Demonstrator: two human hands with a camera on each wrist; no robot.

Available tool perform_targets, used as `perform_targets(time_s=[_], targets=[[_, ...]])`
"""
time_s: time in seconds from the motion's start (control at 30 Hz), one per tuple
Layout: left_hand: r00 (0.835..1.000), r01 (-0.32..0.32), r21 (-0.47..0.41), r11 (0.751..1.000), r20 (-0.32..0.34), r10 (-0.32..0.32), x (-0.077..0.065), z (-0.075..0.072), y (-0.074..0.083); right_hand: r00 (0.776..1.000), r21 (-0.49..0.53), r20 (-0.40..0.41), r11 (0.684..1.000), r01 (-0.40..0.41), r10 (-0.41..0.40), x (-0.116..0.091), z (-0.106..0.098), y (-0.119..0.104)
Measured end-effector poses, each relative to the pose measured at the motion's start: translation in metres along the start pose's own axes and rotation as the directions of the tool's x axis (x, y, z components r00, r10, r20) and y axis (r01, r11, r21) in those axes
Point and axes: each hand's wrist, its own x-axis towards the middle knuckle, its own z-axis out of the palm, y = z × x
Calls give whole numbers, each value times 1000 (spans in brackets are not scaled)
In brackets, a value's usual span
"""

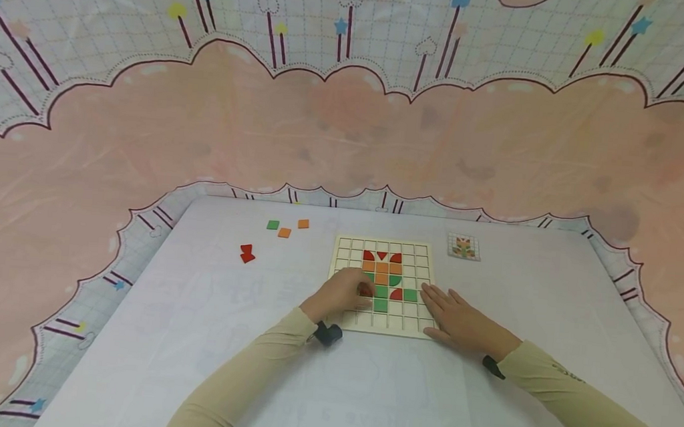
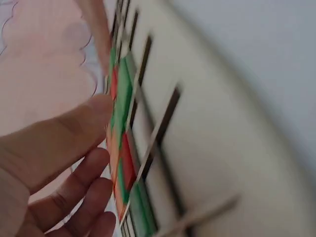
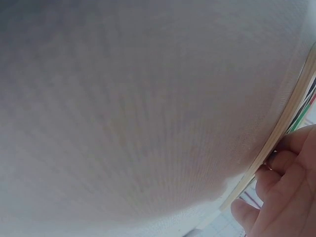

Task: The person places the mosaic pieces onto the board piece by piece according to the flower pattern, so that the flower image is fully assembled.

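A cream grid board (image 1: 417, 327) lies on the table, with red, orange and green tiles set in its squares. Over its left part is my left hand (image 1: 345, 289), fingers bent down beside a green tile (image 1: 380, 305). In the left wrist view, the thumb (image 2: 74, 128) reaches the tiles and the other fingers curl loosely, with a red tile (image 2: 127, 163) in the board close by. My right hand (image 1: 460, 322) rests at the board's right edge, fingers extended. From the right wrist, its fingers (image 3: 291, 182) show along the board's wooden side (image 3: 276, 136).
Loose tiles lie left of the board: a green square (image 1: 273, 225), two orange squares (image 1: 284, 233) and red pieces (image 1: 247, 254). A small pattern card (image 1: 464, 246) sits behind the board to the right. A patterned cloth (image 1: 348, 133) hangs behind the white table (image 1: 187, 335).
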Motion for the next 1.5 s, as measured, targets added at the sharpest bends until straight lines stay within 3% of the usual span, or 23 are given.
perform_targets(time_s=[0.13, 0.2, 0.3, 0.4, 0.57, 0.73, 1.03, 1.2, 1.5], targets=[[997, 11, -55, 998, -70, -15, 5, -28, -23, 1000, -2, 6, 1000, -4, 4, 0, 1, 1], [987, 25, -71, 997, -158, -36, 8, -43, -39, 1000, -11, 2, 1000, -2, 3, 0, 2, 1], [953, 77, -67, 995, -288, -93, 10, -65, -66, 1000, -15, 1, 1000, -4, 4, -1, 2, 2], [915, 150, -101, 983, -361, -177, 9, -81, -90, 1000, -10, -3, 1000, -3, 3, -2, 2, 2], [889, 249, -115, 962, -366, -274, 2, -100, -121, 1000, -2, -5, 1000, 4, -4, -1, 2, 2], [889, 330, -64, 942, -316, -332, -3, -104, -142, 1000, -6, -7, 1000, 11, -11, 0, 2, 2], [893, 362, -80, 929, -255, -370, -3, -98, -151, 1000, -18, -3, 1000, 8, -8, -1, 2, 2], [899, 340, -101, 935, -257, -355, -6, -97, -150, 1000, -14, -3, 1000, 5, -5, -1, 1, 1], [889, 354, -84, 932, -280, -363, -15, -95, -148, 1000, -15, 1, 1000, -2, 2, -1, 2, 1]])
